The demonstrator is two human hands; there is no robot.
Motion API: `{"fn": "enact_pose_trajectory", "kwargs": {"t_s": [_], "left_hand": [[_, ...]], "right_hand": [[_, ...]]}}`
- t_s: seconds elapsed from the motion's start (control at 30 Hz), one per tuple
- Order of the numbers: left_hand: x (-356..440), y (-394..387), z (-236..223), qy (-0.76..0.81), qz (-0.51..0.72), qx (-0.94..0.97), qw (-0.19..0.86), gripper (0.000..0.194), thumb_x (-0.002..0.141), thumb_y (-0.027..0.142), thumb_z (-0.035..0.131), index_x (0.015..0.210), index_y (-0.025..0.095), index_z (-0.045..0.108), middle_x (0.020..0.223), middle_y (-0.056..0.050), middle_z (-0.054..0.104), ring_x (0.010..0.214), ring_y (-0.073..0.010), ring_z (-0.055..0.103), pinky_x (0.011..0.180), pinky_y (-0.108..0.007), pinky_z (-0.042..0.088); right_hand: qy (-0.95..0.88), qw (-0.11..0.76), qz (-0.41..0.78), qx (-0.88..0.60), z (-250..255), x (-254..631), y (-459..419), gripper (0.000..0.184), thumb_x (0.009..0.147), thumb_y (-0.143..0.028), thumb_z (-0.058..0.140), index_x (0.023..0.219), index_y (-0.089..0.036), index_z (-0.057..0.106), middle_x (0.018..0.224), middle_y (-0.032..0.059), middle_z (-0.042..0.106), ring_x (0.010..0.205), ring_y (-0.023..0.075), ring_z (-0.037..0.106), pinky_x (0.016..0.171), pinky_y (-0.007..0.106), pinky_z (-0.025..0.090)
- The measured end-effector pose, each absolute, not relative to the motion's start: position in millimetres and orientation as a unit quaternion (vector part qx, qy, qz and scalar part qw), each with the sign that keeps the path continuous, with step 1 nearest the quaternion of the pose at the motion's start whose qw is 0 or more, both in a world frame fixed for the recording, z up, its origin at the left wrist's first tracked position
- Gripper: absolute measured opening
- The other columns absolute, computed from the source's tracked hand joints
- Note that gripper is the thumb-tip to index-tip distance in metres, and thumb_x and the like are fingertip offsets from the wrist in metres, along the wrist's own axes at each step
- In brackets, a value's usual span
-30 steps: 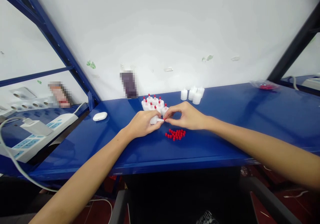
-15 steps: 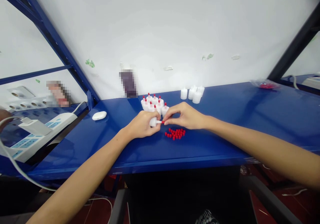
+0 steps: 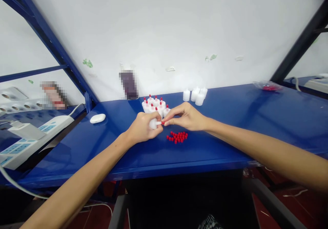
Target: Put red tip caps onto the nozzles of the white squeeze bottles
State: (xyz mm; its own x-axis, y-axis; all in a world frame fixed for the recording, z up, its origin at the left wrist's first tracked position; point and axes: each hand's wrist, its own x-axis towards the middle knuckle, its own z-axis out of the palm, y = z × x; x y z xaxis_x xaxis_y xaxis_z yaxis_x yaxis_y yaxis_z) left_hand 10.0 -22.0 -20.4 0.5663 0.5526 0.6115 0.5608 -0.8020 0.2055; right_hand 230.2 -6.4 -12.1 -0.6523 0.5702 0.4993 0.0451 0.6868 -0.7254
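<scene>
Closed round a small white squeeze bottle [image 3: 153,123] is my left hand [image 3: 141,128], the bottle's thin nozzle pointing right. My right hand [image 3: 187,117] pinches a small red cap [image 3: 163,123] between thumb and forefinger at the nozzle's tip. How far the cap sits on the nozzle I cannot tell. Just behind my hands stand several white bottles with red caps [image 3: 152,105], upright in a cluster and partly hidden by my fingers. A loose pile of red caps [image 3: 178,137] lies on the blue table [image 3: 217,147] in front of my right hand.
Several white bottles [image 3: 199,99] without visible red caps stand near the wall. A phone [image 3: 130,85] leans on the wall. At left lie a white earphone case [image 3: 97,118] and a power strip [image 3: 38,140] with cables. A plastic bag with red contents [image 3: 269,86] rests at far right.
The whole view has shifted slightly, so things sit a little further left. My hands keep the same hold on bottle and cap, with the cap nearer my left hand's fingers.
</scene>
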Motion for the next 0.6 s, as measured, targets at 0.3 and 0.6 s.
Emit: {"fn": "enact_pose_trajectory", "kwargs": {"t_s": [0.3, 0.6], "left_hand": [[12.0, -22.7, -27.1, -0.312, -0.324, -0.893, 0.004, 0.002, 0.072, 0.020, 0.057, 0.073, 0.019, 0.059, 0.055, 0.004, 0.059, 0.044, -0.0080, 0.049, 0.049, -0.020, 0.037], [10.3, -16.9, -26.9, -0.332, -0.327, -0.885, 0.013, 0.009, 0.078, 0.024, 0.062, 0.085, 0.018, 0.063, 0.070, 0.001, 0.069, 0.057, -0.0110, 0.061, 0.059, -0.020, 0.044]], "right_hand": [[-0.867, 0.324, 0.344, -0.160, -10.7, 234.0, -2.6, 0.014, 0.083, -0.027, 0.073, 0.090, -0.017, 0.078, 0.086, 0.0044, 0.078, 0.077, 0.0165, 0.072, 0.071, 0.029, 0.055], [-0.896, 0.363, 0.186, -0.173, -4.4, 239.8, -10.0, 0.014, 0.088, -0.024, 0.065, 0.093, -0.018, 0.076, 0.088, 0.0042, 0.078, 0.076, 0.0146, 0.070, 0.072, 0.027, 0.053]]}}
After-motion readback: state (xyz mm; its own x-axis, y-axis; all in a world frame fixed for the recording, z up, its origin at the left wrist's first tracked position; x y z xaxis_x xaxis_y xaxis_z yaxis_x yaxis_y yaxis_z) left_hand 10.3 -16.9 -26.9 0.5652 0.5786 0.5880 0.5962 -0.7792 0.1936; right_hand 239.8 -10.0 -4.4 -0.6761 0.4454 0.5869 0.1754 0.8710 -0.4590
